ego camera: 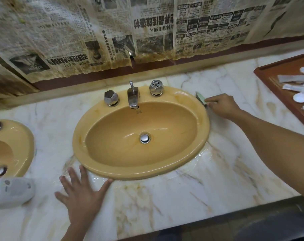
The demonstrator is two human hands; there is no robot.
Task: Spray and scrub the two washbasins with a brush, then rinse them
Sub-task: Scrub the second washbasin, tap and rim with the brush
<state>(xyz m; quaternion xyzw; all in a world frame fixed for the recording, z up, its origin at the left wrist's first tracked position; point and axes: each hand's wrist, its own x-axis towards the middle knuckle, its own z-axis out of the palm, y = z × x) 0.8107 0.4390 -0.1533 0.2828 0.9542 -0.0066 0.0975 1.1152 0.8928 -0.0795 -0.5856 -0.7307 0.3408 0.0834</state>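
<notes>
Mustard basin sits mid countertop; second basin at left edge. Right hand pinches green brush at basin's right rim. Left hand flat, fingers spread, near front edge, holding nothing. Probably rim scrub; next needs brush swept into bowl.

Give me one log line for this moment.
left hand: flat on counter, by washbasin front rim | right hand: holds green scrub pad at washbasin right rim | tap: no stream visible
</notes>
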